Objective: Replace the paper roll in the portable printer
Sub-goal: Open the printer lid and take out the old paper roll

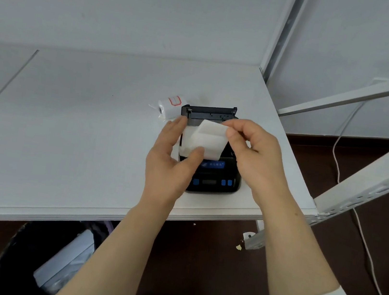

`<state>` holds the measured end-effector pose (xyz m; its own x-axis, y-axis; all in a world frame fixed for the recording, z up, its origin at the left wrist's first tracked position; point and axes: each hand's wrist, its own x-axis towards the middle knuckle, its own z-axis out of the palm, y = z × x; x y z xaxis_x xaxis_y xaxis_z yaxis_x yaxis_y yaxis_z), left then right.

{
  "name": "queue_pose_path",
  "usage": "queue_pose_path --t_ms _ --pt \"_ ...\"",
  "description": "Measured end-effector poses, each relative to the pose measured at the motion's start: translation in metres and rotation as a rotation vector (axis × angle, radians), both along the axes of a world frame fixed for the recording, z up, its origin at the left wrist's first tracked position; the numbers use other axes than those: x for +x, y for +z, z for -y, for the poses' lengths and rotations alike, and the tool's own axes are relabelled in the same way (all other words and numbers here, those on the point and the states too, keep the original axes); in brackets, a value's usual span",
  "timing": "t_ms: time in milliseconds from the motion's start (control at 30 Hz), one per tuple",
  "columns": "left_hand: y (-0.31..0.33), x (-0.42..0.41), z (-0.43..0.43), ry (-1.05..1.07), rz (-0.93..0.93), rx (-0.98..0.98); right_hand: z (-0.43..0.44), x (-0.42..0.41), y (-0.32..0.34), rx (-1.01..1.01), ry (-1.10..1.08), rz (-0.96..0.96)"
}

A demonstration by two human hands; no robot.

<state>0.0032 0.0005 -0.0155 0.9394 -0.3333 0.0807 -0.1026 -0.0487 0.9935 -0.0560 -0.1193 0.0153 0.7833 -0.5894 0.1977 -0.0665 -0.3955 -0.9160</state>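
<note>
White table point(65, 128): both hands pinch paper point(208, 138) over printer point(216, 178).

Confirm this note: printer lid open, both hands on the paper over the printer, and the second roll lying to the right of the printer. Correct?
Not quite. In the head view the second roll lies to the left of the printer, beside its open lid. The rest stands: left hand and right hand both hold the paper.

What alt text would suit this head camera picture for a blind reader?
Two bare hands, left hand and right hand, hold a white paper roll over an open black portable printer on a white table; another wrapped roll lies behind.
</note>
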Motion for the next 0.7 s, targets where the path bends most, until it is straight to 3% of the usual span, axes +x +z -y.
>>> queue_pose_path --t_ms 133,233,333,533,700 --pt "0.005 0.004 -0.013 0.013 0.083 0.035 -0.012 0.004 0.006 0.232 -0.006 0.109" --pt "0.009 0.01 -0.026 0.03 0.012 -0.018 -0.025 0.011 0.01 0.328 0.021 0.122" --pt "0.008 0.021 -0.043 0.201 -0.116 -0.029 -0.04 0.018 0.006 0.439 0.036 0.087" --pt "-0.012 0.048 -0.069 0.311 -0.349 0.082 -0.063 0.032 -0.005 0.426 0.071 -0.067" --pt "-0.012 0.058 -0.071 0.288 -0.459 0.026 -0.076 0.043 -0.012 0.403 0.087 -0.102"
